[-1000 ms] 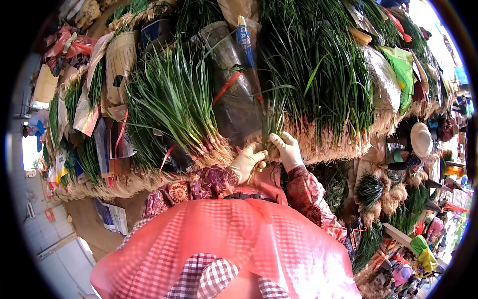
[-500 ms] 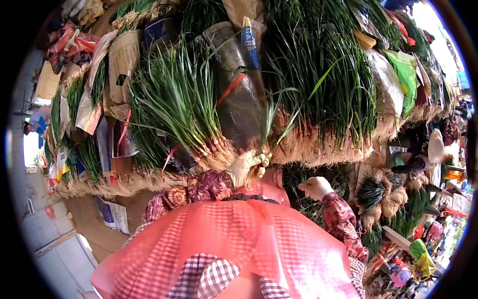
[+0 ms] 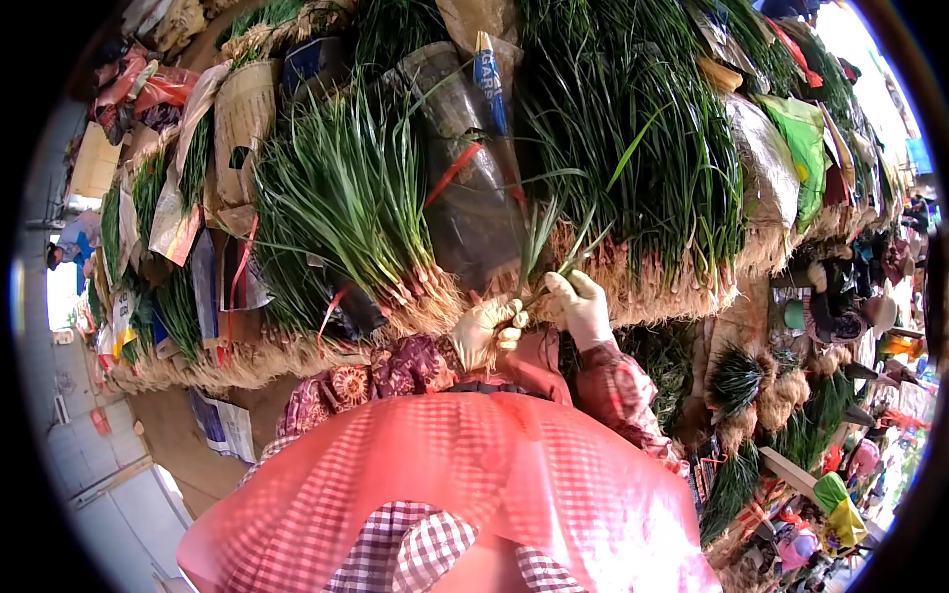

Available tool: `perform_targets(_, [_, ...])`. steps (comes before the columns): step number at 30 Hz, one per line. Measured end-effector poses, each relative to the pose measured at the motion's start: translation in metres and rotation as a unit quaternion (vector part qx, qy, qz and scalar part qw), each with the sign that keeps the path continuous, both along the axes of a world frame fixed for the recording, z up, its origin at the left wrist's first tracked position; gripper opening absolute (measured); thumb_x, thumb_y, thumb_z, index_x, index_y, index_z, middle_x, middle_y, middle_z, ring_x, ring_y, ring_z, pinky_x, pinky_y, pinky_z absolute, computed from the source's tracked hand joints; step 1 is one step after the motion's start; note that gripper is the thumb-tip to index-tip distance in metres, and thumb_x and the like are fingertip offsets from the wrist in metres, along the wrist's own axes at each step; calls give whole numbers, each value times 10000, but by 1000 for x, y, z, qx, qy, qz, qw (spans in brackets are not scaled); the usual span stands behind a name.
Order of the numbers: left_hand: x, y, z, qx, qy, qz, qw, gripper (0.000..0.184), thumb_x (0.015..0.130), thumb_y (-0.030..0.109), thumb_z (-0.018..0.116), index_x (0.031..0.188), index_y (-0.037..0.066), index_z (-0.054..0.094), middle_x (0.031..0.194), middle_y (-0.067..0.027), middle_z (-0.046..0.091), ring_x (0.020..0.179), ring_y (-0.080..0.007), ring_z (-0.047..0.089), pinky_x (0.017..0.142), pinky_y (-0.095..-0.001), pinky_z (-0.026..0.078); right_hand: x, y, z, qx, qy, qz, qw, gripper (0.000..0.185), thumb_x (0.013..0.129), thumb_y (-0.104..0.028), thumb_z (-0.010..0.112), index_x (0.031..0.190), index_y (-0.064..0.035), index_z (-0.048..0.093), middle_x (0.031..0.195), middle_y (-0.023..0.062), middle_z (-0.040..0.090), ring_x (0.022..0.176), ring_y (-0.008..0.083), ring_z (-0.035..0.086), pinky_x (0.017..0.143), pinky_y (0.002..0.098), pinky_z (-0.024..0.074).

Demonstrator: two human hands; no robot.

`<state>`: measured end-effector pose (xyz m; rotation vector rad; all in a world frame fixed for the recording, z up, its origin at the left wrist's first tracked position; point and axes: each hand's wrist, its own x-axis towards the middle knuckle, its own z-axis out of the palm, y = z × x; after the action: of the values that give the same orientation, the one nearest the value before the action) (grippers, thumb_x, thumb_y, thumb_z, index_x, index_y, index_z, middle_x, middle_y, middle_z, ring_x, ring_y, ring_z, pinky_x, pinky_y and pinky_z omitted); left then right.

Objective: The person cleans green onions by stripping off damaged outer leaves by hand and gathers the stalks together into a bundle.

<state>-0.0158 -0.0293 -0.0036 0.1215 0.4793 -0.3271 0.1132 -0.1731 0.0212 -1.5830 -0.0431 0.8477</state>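
Pinching shoots (image 3: 537, 240), gloved fingers (image 3: 510, 318) — beside heap's edge (image 3: 647, 301)

Past the left hand (image 3: 484, 336), a lane runs over dark plastic (image 3: 473, 222) between the bunch (image 3: 346, 198) and the sprig (image 3: 537, 240); greens (image 3: 643, 148) wall off the right, the apron (image 3: 435, 455) the near side; brown ground (image 3: 173, 435) leaves room beside the left sleeve (image 3: 351, 387)

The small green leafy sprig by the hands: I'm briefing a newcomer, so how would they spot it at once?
Start from the translucent red apron at the bottom and go up to the cream-gloved left hand and right hand. The small green leafy sprig shows above them. Unlike the dense, dark-green leafy bundle behind, it has only a few spread leaves.
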Motion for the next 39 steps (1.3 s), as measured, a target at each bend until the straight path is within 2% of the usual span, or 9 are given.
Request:
perform_targets(5, [-4, 1, -9, 46, 29, 48, 997, 222, 976, 135, 460, 1176, 44, 493, 825, -50, 551, 594, -109, 495, 492, -235, 424, 24, -57, 12, 450, 231, -44, 861, 157, 911, -209, 601, 927, -55, 582, 654, -3, 575, 385, 26, 366, 324, 160, 231])
perform_targets(9, [-8, -1, 3, 81, -22, 3, 996, 234, 960, 125, 494, 1163, 10, 508, 832, -50, 577, 628, -121, 533, 545, -240, 455, 24, -76, 34, -36, 74, 15, 997, 204, 920, -196, 589, 1003, -16, 636, 757, 48, 649, 497, 60, 496, 445, 199, 410])
perform_targets(18, [-8, -1, -29, -197, -189, -23, 962, 321, 992, 228, 373, 1190, -5, 471, 772, -28, 547, 511, -115, 478, 468, -261, 389, -18, 20, -27, 258, 311, -10, 914, 135, 899, -83, 589, 1021, -24, 582, 822, 36, 610, 614, 106, 551, 498, 199, 425])
perform_targets(21, [-12, -1, -24, -164, -160, -1, 974, 332, 989, 241, 384, 1191, -6, 474, 721, -19, 528, 467, -104, 453, 435, -254, 371, -17, 21, -34, 196, 256, 39, 946, 208, 931, -121, 554, 1085, 10, 605, 913, 37, 644, 749, 122, 607, 649, 224, 492])
perform_targets(25, [-13, -1, 1, 66, -10, 14, 998, 317, 993, 265, 396, 1093, 5, 546, 575, 14, 481, 375, -84, 381, 358, -244, 344, -16, 12, -23, -212, -388, 152, 884, 213, 894, -248, 594, 943, -46, 644, 804, 122, 671, 668, 222, 653, 612, 322, 521])
perform_targets(29, [-20, 17, 32, 98, -39, 56, 993, 272, 976, 282, 467, 966, 55, 616, 543, 28, 503, 378, -51, 402, 347, -208, 337, 6, -99, -58, -293, -268, 162, 903, 315, 896, -366, 550, 873, -62, 627, 697, 137, 660, 634, 295, 659, 606, 389, 520])
perform_targets(33, [-16, 65, 83, 123, -142, 167, 968, 261, 963, 309, 494, 993, 71, 597, 552, 50, 483, 378, -34, 410, 347, -181, 361, -5, -179, -51, -477, -107, 655, 576, 468, 821, -479, 609, 804, -17, 678, 868, 182, 666, 813, 277, 663, 678, 401, 523])
perform_targets(36, [6, 81, 78, 171, -193, 226, 939, 316, 934, 334, 536, 1099, 65, 541, 602, 51, 509, 414, -31, 433, 363, -169, 378, 29, -131, -70, -408, -286, 413, 762, 429, 862, -439, 584, 995, -35, 643, 815, 143, 643, 702, 279, 642, 636, 386, 522])
perform_targets(39, [34, 70, 63, 130, -131, 181, 966, 373, 889, 351, 578, 1098, 43, 575, 608, 41, 544, 425, -27, 468, 361, -166, 405, 78, -22, -53, -312, -472, 245, 788, 640, 846, -407, 629, 1343, -62, 418, 923, 145, 609, 746, 250, 646, 629, 361, 538])
